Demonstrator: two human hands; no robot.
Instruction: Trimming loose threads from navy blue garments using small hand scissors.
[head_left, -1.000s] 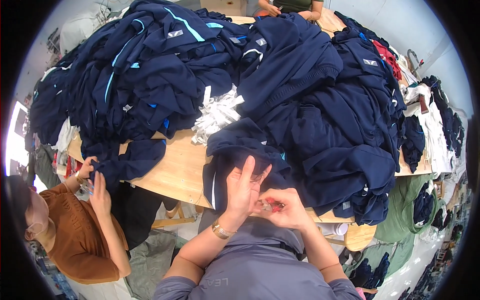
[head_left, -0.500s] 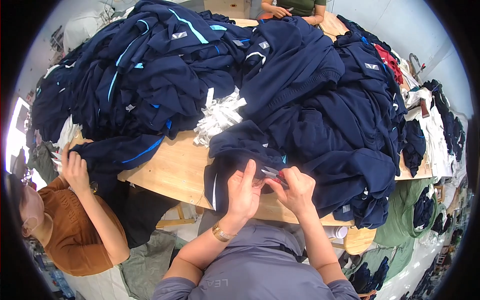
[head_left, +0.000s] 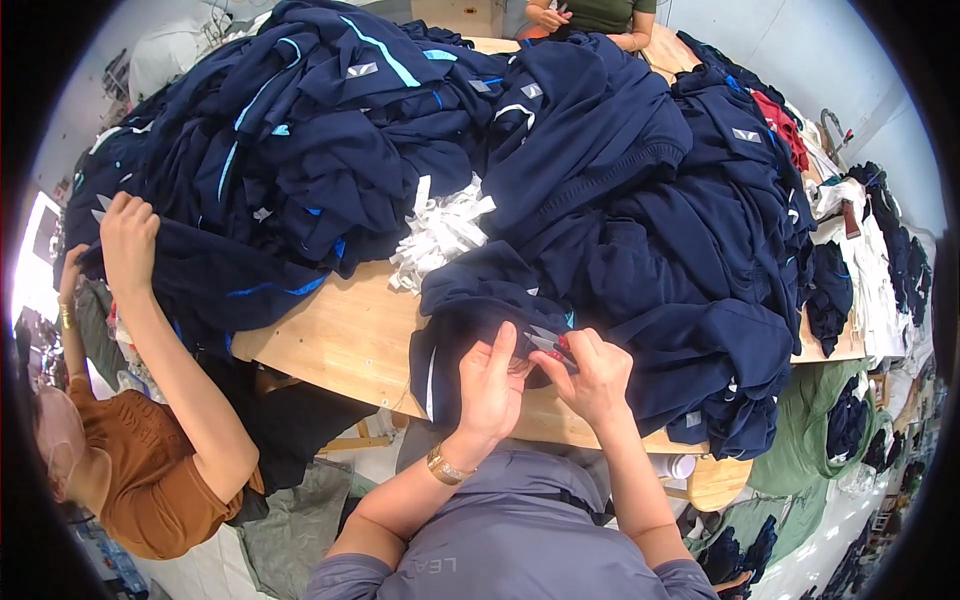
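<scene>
My right hand [head_left: 598,378] grips small scissors [head_left: 541,337] with red on the handle. Their blades stick out apart, up and to the left. Close by on the left, my left hand [head_left: 490,385] has its thumb up and its fingers curled in, pinching the edge of a navy garment [head_left: 480,290]. Exactly what sits between those fingertips is partly hidden. The garment is bunched over the table's front edge, with a white strip hanging from its left side. Behind it sits a bundle of white strips [head_left: 440,232].
High piles of navy garments [head_left: 340,140] cover most of the wooden table [head_left: 330,340]. On the left, a co-worker in a brown shirt [head_left: 165,480] handles a navy piece with scissors. Another person [head_left: 600,18] sits at the far side. A wooden stool [head_left: 720,482] stands right of me.
My hands stay nearly in place; the scissors' blades have shifted slightly upward. The co-worker on the left has raised both arms, lifting the navy garment up and to the left.
</scene>
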